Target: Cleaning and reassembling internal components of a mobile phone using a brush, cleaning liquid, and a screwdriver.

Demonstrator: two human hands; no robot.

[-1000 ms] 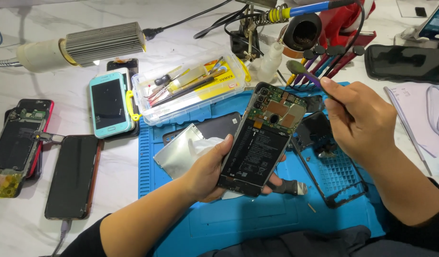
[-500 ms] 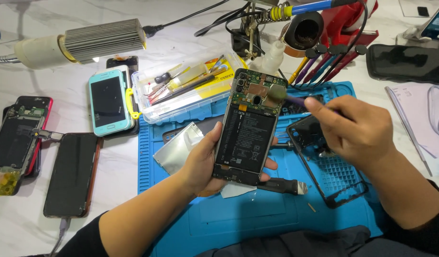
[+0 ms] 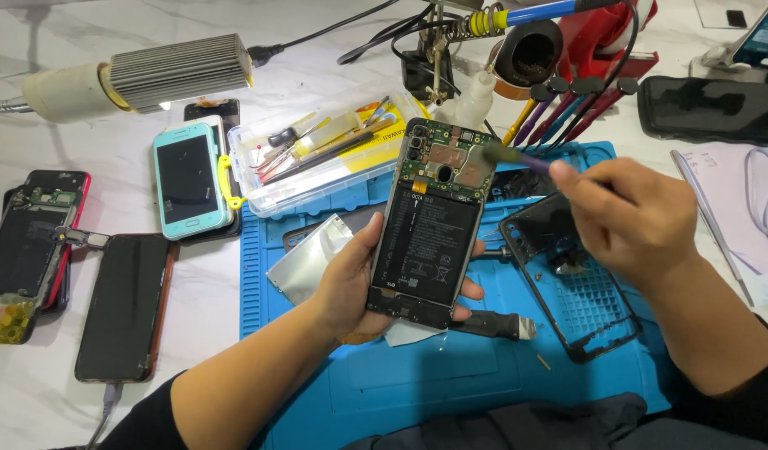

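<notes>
Since earlier frame, our left hand (image 3: 350, 283) turned opened phone (image 3: 430, 221) upright, gripping its edges; our right hand (image 3: 630, 221), fingers pinching brush (image 3: 509, 155), reaches its top end.

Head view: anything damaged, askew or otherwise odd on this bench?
Two phones lie open. The one in the left hand, the opened phone, has its back off, board and battery bare, under the brush in the right hand. Another gutted phone lies far left.

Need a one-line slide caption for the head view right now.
Left hand holds an opened phone above the blue mat while the right hand brushes its circuit board with a small brush.
</notes>
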